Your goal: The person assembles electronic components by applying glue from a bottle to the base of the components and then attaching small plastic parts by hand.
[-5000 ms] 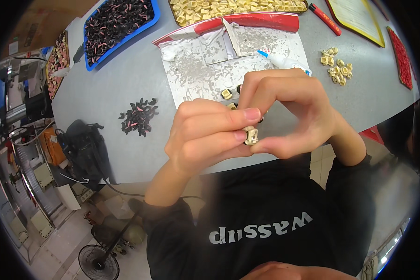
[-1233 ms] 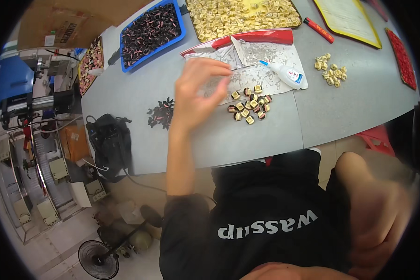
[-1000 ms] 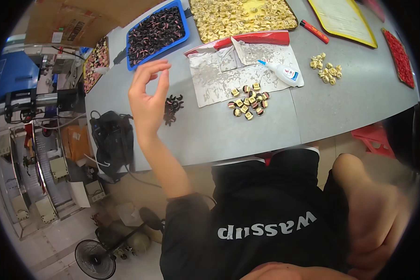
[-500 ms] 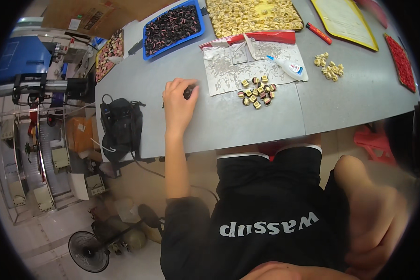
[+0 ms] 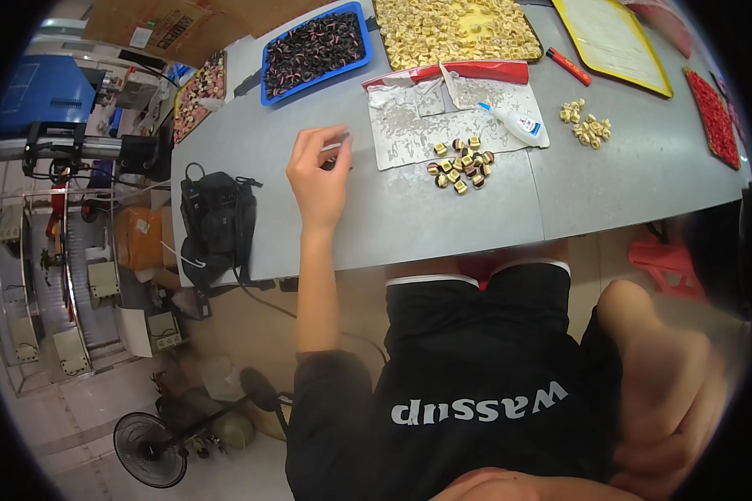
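Observation:
Over the left part of the grey table, my left hand (image 5: 319, 177) is curled, its thumb and fingers around small dark pieces (image 5: 330, 163), partly hidden. They look like the black-and-pink pieces (image 5: 313, 50) in the blue tray (image 5: 269, 98) farther back. To the right of this hand lies a loose group of small cream-and-dark cube-like pieces (image 5: 461, 166), at the near edge of a worn white sheet (image 5: 397, 138) with a red border. A white glue bottle (image 5: 522, 125) with a blue tip rests on the sheet. My right hand (image 5: 673, 409) is raised at the lower right, blurred, its fingers indistinct.
A tray of cream pieces (image 5: 443, 33) stands at the back, with a yellow-rimmed tray (image 5: 662, 82) to its right. Nearby are a red marker-like stick (image 5: 570, 67), plain cream pieces (image 5: 589, 127) and a red-filled tray (image 5: 712, 117). A black bag (image 5: 219, 221) lies at left.
My left hand has shifted slightly and turned, so less of the dark pieces shows between thumb and fingers. The right hand stays raised in about the same place.

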Demonstrator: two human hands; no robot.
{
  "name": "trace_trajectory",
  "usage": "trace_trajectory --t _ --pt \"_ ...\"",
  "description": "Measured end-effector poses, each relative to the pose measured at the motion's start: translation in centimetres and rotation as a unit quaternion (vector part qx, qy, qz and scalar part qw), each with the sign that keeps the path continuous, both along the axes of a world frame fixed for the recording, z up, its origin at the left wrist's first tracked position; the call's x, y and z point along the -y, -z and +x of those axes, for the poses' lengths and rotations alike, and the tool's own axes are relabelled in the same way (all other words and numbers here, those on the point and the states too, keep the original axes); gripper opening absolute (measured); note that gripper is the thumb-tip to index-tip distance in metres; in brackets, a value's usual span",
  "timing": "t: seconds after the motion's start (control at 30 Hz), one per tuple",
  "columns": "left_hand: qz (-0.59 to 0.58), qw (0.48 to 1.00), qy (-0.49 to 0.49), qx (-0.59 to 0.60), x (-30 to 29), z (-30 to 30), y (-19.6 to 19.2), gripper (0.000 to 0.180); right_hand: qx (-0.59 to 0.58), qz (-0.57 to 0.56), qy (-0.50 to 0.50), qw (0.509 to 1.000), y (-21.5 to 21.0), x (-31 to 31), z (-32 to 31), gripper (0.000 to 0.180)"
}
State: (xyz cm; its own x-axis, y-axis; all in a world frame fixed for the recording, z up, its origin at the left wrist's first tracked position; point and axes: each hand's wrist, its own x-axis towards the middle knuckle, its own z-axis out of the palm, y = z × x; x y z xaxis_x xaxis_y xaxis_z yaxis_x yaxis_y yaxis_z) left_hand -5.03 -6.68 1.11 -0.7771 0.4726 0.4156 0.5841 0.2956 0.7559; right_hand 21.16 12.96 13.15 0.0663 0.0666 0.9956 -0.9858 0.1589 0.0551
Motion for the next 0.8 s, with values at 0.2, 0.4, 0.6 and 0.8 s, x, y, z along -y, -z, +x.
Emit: trace_trajectory --t 0.2,0.4,0.6,0.8 --pt "0.145 0.987 0.024 0.064 -0.7 -0.4 0.2 0.016 -0.010 -0.015 -0.009 1.000 -0.1 0.3 -0.9 0.018" --pt "0.188 0.974 0.047 0.120 -2.2 0.9 0.3 0.016 -0.018 -0.035 -0.032 0.999 0.8 -0.1 -0.1 0.017" --pt "0.221 0.950 0.110 0.191 -3.0 3.1 0.8 0.017 -0.029 -0.058 -0.074 0.995 1.0 1.1 -0.6 0.017" --pt "0.267 0.935 0.134 0.191 -3.8 5.4 1.4 0.018 -0.035 -0.076 -0.100 0.991 0.4 3.7 -2.6 0.016"
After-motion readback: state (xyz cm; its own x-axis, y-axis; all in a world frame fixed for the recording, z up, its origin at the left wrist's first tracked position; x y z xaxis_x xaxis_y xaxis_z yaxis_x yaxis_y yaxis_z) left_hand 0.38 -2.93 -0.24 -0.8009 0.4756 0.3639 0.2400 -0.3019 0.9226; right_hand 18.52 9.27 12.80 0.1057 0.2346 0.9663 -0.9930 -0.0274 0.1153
